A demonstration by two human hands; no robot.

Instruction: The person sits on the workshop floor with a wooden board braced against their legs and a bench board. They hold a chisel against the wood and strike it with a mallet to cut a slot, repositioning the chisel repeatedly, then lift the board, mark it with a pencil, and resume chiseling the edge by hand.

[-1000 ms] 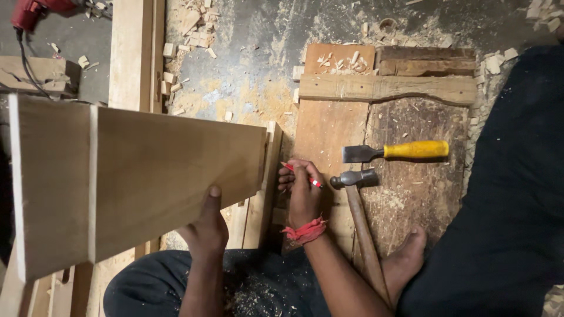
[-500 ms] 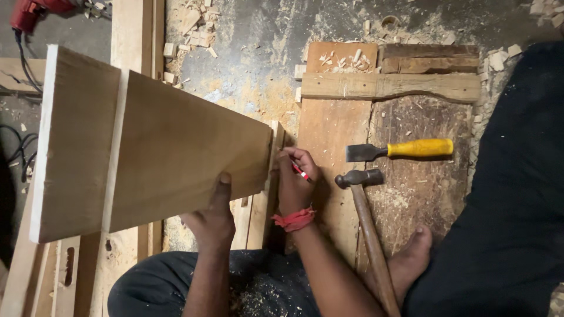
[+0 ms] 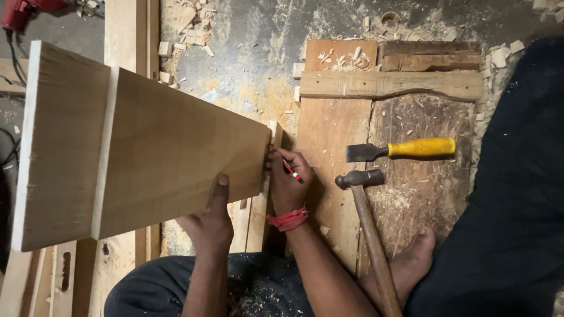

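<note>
Seen from above, over a dusty workshop floor [image 3: 247, 53] strewn with wood chips. Left hand [image 3: 208, 226] pressed against the underside edge of a large pale wooden panel [image 3: 147, 152], thumb up on its face, grip closed on the panel's lower edge, holding it tilted above the lap. Right hand [image 3: 289, 182] at the panel's right end, fingers pinched shut around a red pencil [image 3: 291, 170], tip touching the panel's end edge; red thread band [image 3: 288, 219] on that wrist. Just right of the hand, on a worn flat board [image 3: 335, 135] lying on the floor: a hammer [image 3: 367, 223] with wooden handle, head near the knuckles, and above it a chisel [image 3: 402, 149] with yellow handle, blade pointing left. Bare foot [image 3: 411, 258] beside the hammer handle. Red power drill [image 3: 26, 10] at the top left corner, well apart.
</note>
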